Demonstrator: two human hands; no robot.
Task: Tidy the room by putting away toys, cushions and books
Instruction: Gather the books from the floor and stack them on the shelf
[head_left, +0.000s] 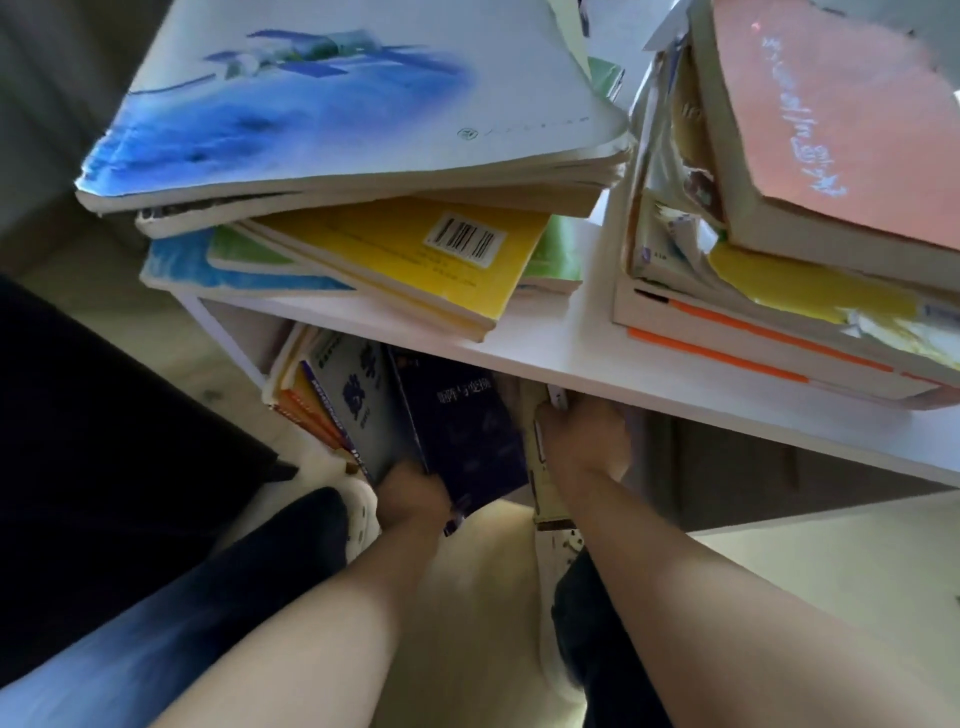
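Head cam was looking straight down at a white shelf board (597, 358) with both arms reaching into the space under it. Left hand (413, 491) was clamped round the bottom edge of a dark navy book (467, 431), which leaned to the left in the lower compartment against a grey book (358, 395). Further left of that, a few orange-spined books (306, 410) leaned the same way.

Right hand (584, 441) was on the other side of the navy one, gripping a thin pale book (548, 493) seen edge-on. That book stood roughly upright, with its lower end sticking out past the wrist. The fingertips were tucked up under the board, so I couldn't see exactly how they curled, but the hand was definitely closed on that book and not loose. The navy and the pale book were just beside each other with a narrow gap between them.

On top of the board were two messy stacks lying flat. The left stack had a big blue-and-white book (363, 93) on top, a yellow book (415, 254) with a barcode poking out from under it, and green and blue covers lower down. The right stack had a thick pink book (831, 104) on top, then some tattered papers, then white books with orange stripes (727, 332) at the bottom.

Down below, you could see the person's legs in dark trousers (234, 571) either side of a pale floor (493, 597). A white slipper (363, 514) sat just left of the left hand. Pretty blurry overall.
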